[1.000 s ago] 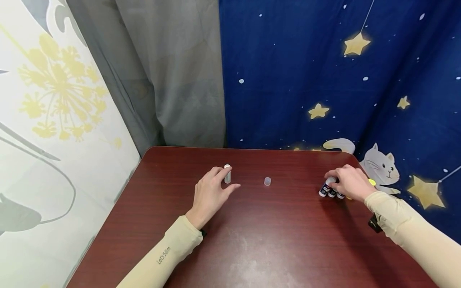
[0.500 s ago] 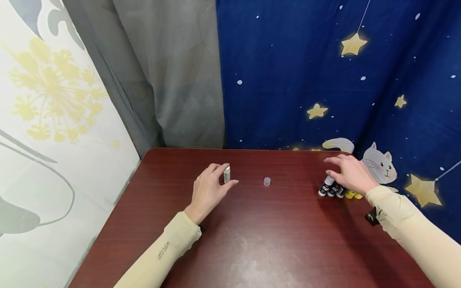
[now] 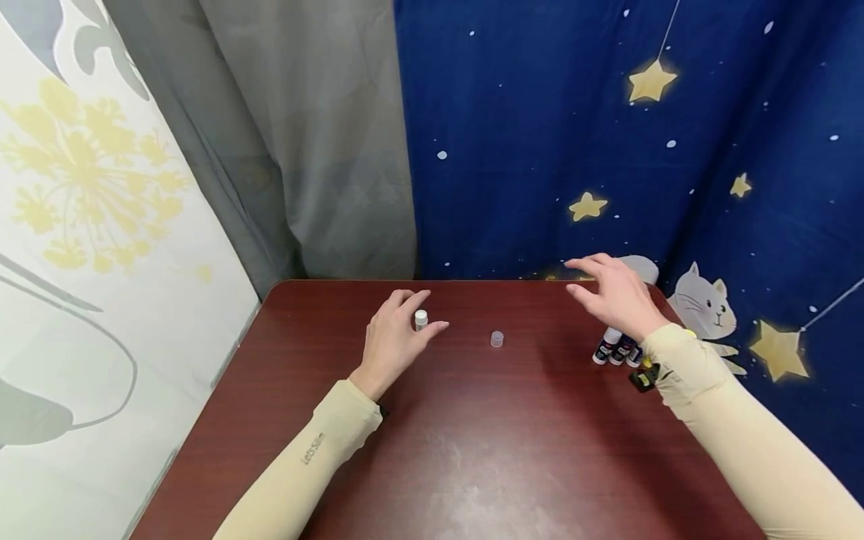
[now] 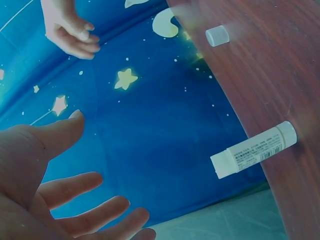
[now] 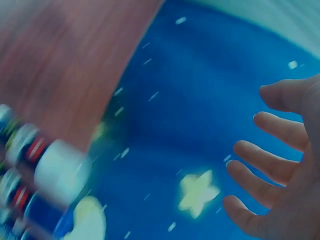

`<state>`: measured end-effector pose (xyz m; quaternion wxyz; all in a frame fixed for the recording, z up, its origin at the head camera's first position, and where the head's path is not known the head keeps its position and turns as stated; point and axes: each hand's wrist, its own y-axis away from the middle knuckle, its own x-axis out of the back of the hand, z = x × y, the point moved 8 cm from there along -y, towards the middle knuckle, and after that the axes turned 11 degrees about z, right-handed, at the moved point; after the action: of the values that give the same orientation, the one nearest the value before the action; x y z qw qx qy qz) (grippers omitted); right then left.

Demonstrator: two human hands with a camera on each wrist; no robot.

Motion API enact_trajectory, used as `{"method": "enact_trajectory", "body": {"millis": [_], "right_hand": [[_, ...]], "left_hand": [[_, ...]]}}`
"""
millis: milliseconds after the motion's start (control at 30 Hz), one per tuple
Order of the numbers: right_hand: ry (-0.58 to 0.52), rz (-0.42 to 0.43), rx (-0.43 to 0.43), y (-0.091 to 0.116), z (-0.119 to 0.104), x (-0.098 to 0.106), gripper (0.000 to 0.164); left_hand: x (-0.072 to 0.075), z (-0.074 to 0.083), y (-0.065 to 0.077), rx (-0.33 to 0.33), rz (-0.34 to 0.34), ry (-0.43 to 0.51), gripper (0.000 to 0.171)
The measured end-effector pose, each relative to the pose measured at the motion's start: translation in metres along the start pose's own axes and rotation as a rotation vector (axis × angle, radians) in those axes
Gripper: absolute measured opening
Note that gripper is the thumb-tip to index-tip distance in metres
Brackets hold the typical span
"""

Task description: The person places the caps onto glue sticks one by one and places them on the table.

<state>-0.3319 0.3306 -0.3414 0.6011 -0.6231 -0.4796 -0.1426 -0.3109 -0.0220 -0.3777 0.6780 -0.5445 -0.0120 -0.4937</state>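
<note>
My left hand (image 3: 394,339) hovers over the table with its fingers spread and nothing in them. Just beyond the gap between thumb and fingers, a white glue stick (image 3: 421,318) stands upright without its cap. The left wrist view shows the label and barcode on this glue stick (image 4: 254,150), apart from the fingers. A small translucent cap (image 3: 496,340) rests on the table to its right. My right hand (image 3: 617,296), loosely spread and holding nothing, is in the air above and left of a row of dark-labelled glue sticks (image 3: 605,348).
Yellow items at the right end of the row are mostly hidden behind the right wrist. The dark red table (image 3: 472,435) ends at a back edge in front of a grey curtain (image 3: 337,165) and a blue starry curtain (image 3: 513,150).
My right hand has lifted off the row of glue sticks, let go of them and moved left. The left hand has stayed nearly in place beside the white glue stick.
</note>
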Motion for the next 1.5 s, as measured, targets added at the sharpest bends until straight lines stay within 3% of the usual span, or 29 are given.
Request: {"method": "enact_trajectory", "body": {"millis": [267,500,800,1067,1267,1500], "right_hand": [[-0.118,0.102,0.097,-0.021,-0.068,-0.002,0.044],[-0.188,0.113,0.129,-0.024,-0.098,-0.017,0.047],[-0.251,0.053,0.069,-0.01,-0.11,-0.048,0.061],[-0.291,0.07,0.057,-0.006,-0.115,-0.054,0.061],[-0.283,0.068,0.026,-0.001,-0.111,-0.054,0.06],[-0.284,0.07,0.008,0.006,-0.105,-0.054,0.06]], "left_hand": [[-0.002,0.003,-0.007,0.005,-0.01,0.01,0.064],[-0.004,0.006,-0.012,0.027,-0.018,0.04,0.067],[-0.009,0.008,-0.017,0.002,-0.028,0.075,0.071],[-0.012,0.007,-0.024,0.024,-0.018,0.068,0.073],[-0.021,-0.006,-0.03,0.1,-0.083,0.047,0.077],[-0.045,-0.04,-0.027,0.241,-0.217,0.016,0.083]]}}
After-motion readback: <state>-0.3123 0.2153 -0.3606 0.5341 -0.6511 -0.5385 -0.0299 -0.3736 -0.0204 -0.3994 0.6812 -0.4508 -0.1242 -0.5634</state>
